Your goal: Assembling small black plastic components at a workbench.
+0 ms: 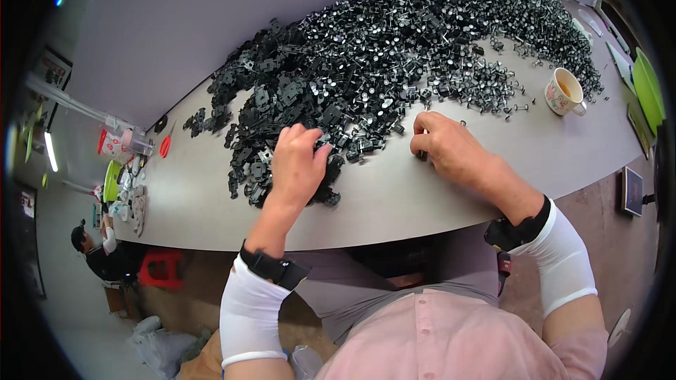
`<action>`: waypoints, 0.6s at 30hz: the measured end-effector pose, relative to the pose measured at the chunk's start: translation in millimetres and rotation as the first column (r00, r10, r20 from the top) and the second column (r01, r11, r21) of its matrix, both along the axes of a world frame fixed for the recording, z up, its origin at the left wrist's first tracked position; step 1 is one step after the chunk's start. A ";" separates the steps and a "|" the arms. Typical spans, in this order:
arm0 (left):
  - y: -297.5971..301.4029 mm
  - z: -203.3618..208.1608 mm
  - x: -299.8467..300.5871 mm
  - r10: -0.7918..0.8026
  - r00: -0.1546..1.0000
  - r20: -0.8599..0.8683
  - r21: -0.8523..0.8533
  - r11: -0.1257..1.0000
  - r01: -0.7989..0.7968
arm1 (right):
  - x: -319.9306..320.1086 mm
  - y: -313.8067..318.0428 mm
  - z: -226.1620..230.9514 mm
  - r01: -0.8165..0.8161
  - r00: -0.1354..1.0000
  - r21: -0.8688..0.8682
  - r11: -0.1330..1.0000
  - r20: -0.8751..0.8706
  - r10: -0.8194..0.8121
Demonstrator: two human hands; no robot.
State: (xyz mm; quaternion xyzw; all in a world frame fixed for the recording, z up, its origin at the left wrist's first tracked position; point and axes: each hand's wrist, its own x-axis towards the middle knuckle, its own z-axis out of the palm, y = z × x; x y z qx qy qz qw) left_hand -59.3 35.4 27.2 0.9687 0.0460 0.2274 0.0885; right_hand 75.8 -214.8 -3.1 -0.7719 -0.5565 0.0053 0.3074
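Note:
My left hand (294,165) hovers at the near edge of a heap of black plastic parts (271,105), which look like small toy-car bases. Its thumb and forefinger are apart, and I see nothing held between them. Closed in a pinch, my right hand (451,146) is low over the table, with a small dark part (422,155) at its fingertips. Just beyond it lie many small axles with silver-faced wheels (486,84). In the middle of the heap (373,49), black parts and wheeled axles are mixed together.
A patterned cup (565,91) with amber liquid stands on the table (380,197) at right. Red scissors (165,145) lie at left, near tubs and a green bowl (111,181). Another green bowl (646,91) is at far right. A person (105,250) and a red stool (161,269) are at far left.

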 end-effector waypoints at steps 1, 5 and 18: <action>-2.1 -1.1 6.2 0.015 1.000 -0.019 0.029 0.999 -0.014 | 0.7 -1.8 -1.3 -0.005 1.000 0.024 1.000 0.006 0.005; 3.1 -10.1 18.2 0.026 0.996 -0.087 0.110 0.994 -0.017 | -3.8 -6.3 -10.5 -0.013 1.000 0.113 0.994 0.000 0.014; 17.6 -4.4 69.5 0.165 0.974 -0.153 0.003 0.986 -0.166 | -18.5 -13.4 -8.4 0.130 0.991 0.155 0.979 -0.007 -0.131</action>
